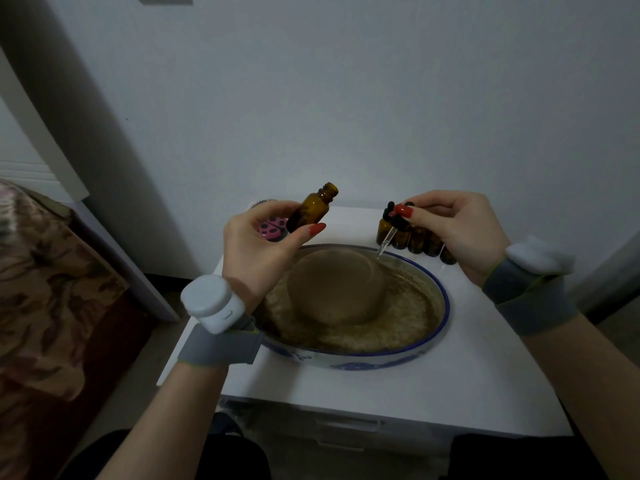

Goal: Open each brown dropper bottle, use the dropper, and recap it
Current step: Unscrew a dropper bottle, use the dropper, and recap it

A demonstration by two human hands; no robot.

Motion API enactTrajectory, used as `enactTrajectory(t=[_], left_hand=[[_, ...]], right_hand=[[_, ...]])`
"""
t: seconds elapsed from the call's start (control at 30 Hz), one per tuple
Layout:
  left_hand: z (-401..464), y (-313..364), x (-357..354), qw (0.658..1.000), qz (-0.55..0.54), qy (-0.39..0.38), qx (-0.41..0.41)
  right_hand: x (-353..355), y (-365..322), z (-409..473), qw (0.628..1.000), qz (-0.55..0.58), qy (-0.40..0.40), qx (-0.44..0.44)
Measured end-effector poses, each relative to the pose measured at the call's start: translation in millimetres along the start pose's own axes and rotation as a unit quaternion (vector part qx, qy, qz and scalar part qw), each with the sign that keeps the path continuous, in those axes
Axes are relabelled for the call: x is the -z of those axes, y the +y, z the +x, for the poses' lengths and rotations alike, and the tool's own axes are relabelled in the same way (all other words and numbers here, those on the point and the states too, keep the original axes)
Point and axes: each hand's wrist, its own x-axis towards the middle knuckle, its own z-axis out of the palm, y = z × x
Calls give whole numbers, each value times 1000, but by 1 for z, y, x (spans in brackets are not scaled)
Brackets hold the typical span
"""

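White and smooth, the small square table top [467, 368] sits against a pale wall, with a floral brown bedspread [45, 289] off to the left. Nearest on the table stands a wide, shallow ceramic bowl with a blue rim and blue pattern [377, 363], filled with murky brownish liquid around a domed brown mass.

Above the bowl's left edge, the left hand [256, 258] is raised, palm toward the camera, thumb and fingers curled round the lower body of an uncapped brown glass dropper bottle [310, 207]. The bottle tilts, its open threaded neck pointing up and to the right, clear of the bowl. A grey strap with a white plastic sensor [209, 303] wraps that wrist.

Across from it, the right hand [460, 233] pinches the black rubber bulb of a glass dropper [389, 233] between thumb and fingers; the pipette slants down and left, its tip just over the bowl's far rim.

Behind this hand, a row of capped brown bottles [415, 239] stands at the table's back edge. Farther left lies a pink ladybird-patterned object [273, 226].
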Motion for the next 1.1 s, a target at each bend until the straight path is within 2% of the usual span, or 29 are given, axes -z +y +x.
enactTrajectory(t=[1.1], left_hand=[[0,-1,2,1000,11,-5,5]], right_hand=[[0,-8,-6,998,1,-57,9]])
